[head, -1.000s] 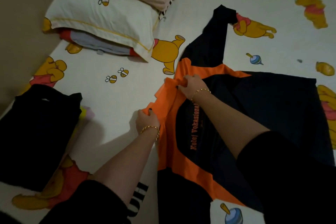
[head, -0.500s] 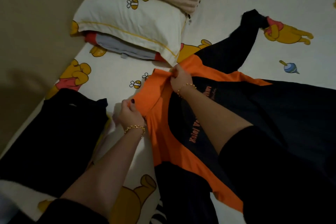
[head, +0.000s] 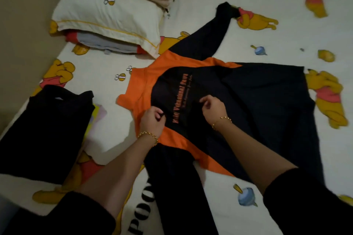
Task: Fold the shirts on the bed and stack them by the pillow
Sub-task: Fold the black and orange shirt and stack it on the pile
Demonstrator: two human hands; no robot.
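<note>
2 curled grips pinch the black chest of the shirt [head: 257, 101] (spread on the bed [head: 286, 40]): left hand [head: 152, 120] at the lettering's near end, right hand [head: 212, 106] just right of it.

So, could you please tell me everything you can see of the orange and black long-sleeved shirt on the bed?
The orange and black shirt lies spread flat, not yet folded, on the cartoon-bear sheet. It looks like soft knit cloth: black body and sleeves, orange shoulder panels and collar, orange lettering on the chest. One sleeve stretches away beside the pillow, the other lies towards the person. The left hand and right hand both pinch the chest cloth.
</note>
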